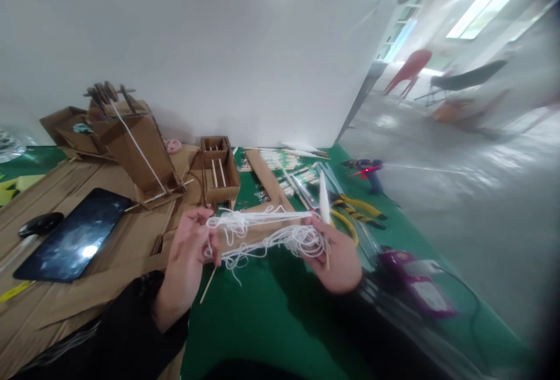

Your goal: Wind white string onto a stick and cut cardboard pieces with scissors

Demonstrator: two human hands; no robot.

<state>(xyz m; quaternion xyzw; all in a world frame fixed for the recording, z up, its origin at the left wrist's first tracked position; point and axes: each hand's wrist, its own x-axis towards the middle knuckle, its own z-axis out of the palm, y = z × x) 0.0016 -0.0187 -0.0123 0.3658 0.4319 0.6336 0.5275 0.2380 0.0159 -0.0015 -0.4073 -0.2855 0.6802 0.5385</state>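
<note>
A tangled bundle of white string is stretched between my two hands above the green table. My left hand has its fingers curled through the loops at one end. At the other end, my right hand grips the thicker clump of loops. That hand also holds a thin stick with white string wound round it, which points up past the thumb. Loose ends dangle under the strands. Some fingertips of both hands are hidden by the string.
Left lie a tablet, cardboard sheets and a cardboard construction. Behind my hands are an open cardboard box and wooden sticks. Yellow-handled pliers, a hot-glue gun and a purple device are right.
</note>
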